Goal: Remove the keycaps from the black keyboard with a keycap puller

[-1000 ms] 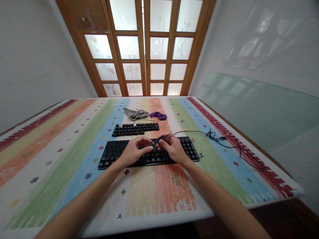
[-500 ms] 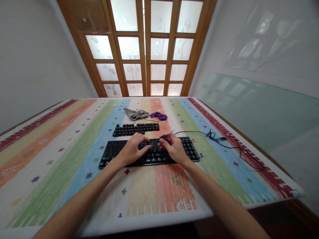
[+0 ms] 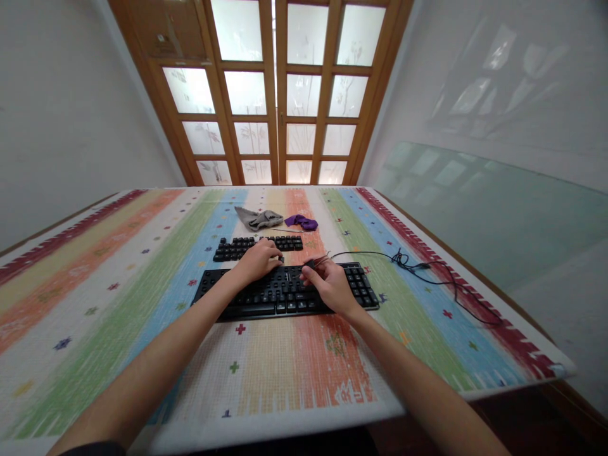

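A black keyboard [image 3: 256, 309] lies on the striped tablecloth, many of its keycaps off on the left and middle. My right hand [image 3: 331, 282] is closed around a small keycap puller [image 3: 310, 263] with a dark handle and thin wires, just above the keyboard. Pinched between the fingertips of my left hand [image 3: 260, 259] is a small black keycap [image 3: 281, 259]. That hand is between the keyboard's back edge and the rows of loose keycaps [image 3: 228, 253], part of which it hides.
Beyond the loose keycaps lie a crumpled grey cloth [image 3: 259, 218] and a purple cloth [image 3: 302, 221], with a thin rod [image 3: 280, 230] in front of them. The keyboard's black cable [image 3: 420, 266] lies tangled on the right.
My left hand has moved from over the keyboard's middle up and away, toward the loose keycap rows, carrying a keycap. My right hand has hardly moved and still holds the puller.
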`<action>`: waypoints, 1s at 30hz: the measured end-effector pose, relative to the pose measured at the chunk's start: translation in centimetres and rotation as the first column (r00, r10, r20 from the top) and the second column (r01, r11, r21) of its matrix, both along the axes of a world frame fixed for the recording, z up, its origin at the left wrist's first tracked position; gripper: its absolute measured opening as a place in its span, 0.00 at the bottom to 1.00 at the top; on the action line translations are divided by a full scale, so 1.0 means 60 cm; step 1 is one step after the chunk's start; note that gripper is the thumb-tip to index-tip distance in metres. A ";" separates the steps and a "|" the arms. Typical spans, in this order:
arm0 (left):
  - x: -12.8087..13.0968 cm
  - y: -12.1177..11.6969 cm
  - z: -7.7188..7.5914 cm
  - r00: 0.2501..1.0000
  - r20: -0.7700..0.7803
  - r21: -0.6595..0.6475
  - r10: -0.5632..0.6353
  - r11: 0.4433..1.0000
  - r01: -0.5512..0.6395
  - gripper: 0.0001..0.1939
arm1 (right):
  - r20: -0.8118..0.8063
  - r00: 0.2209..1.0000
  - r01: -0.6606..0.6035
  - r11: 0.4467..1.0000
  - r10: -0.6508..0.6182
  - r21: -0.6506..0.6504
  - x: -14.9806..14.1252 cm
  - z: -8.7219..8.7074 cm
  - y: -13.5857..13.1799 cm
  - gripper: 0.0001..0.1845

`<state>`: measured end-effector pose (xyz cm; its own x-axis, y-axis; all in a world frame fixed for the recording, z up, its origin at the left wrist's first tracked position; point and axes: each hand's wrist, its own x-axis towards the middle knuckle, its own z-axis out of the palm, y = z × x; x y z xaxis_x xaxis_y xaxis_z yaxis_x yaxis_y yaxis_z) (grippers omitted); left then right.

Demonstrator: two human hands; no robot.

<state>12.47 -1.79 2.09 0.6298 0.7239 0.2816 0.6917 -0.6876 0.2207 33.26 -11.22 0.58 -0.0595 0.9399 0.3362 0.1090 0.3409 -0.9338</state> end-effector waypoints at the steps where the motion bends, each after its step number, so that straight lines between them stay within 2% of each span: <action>1: 0.001 0.004 -0.003 1.000 -0.028 0.007 0.005 1.000 -0.004 0.06 | -0.004 1.000 0.000 1.000 0.000 -0.004 0.000 0.000 0.000 0.23; 6: 0.001 0.018 -0.011 0.995 -0.101 0.024 0.026 0.999 -0.024 0.07 | -0.027 0.999 -0.016 1.000 0.016 -0.008 -0.002 0.000 -0.001 0.24; 15: -0.004 0.026 -0.006 0.985 -0.173 0.099 0.018 0.995 -0.001 0.08 | 0.012 0.999 -0.035 0.999 0.035 -0.002 -0.002 0.000 -0.004 0.21; 30: -0.007 0.034 -0.017 0.997 -0.080 0.118 -0.018 0.993 0.027 0.06 | 0.049 0.998 -0.038 0.999 0.037 0.012 -0.006 -0.002 -0.006 0.19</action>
